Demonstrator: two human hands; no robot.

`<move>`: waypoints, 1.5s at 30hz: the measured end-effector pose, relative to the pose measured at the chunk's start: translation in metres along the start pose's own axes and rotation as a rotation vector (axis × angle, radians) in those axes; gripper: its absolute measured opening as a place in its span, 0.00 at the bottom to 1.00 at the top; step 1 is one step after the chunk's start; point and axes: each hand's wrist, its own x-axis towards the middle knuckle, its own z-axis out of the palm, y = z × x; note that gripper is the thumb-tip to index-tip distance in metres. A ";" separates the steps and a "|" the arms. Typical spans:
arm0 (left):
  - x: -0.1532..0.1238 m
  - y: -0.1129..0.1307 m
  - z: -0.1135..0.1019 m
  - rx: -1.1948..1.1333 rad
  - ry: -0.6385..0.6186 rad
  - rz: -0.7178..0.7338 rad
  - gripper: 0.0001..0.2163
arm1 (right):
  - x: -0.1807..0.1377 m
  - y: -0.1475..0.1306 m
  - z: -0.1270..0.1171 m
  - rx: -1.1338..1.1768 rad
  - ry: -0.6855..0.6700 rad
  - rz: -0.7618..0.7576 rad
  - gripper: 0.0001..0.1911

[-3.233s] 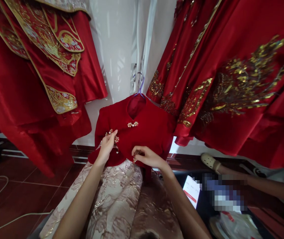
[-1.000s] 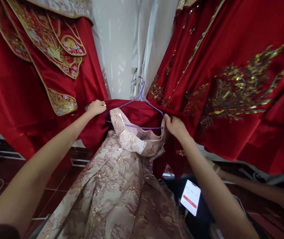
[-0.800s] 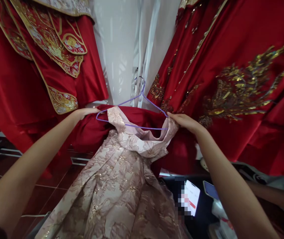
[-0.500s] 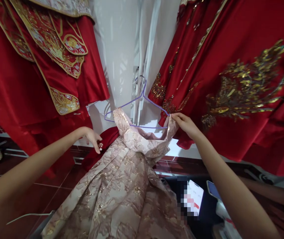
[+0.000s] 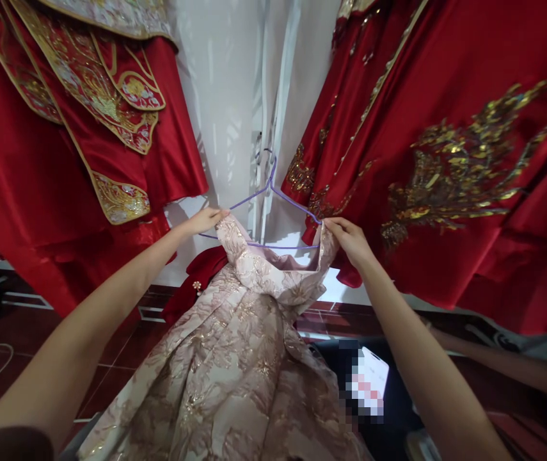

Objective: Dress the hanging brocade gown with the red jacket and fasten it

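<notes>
A pale pink and gold brocade dress [image 5: 235, 358] hangs from a purple wire hanger [image 5: 273, 192] in front of a white wall. My left hand [image 5: 203, 221] pinches the dress's left shoulder strap at the hanger's left end. My right hand [image 5: 347, 240] grips the right shoulder strap at the hanger's right end. A red velvet jacket [image 5: 196, 285] with a pearl button has slid down and hangs behind the dress on its left side.
Red embroidered gowns hang at the left [image 5: 62, 147] and the right [image 5: 446, 160]. Another person's arm [image 5: 508, 365] reaches in low at the right. A phone [image 5: 372, 384] lies at the lower right. Dark red tiles [image 5: 23, 346] cover the floor.
The red velvet jacket was unfastened, pulled off the hanger and dropped behind the dress. My left hand let go of it and rose to the dress's left strap.
</notes>
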 end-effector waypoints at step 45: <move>-0.042 0.046 0.083 0.194 0.091 0.284 0.21 | -0.074 0.003 -0.006 0.279 0.536 0.108 0.16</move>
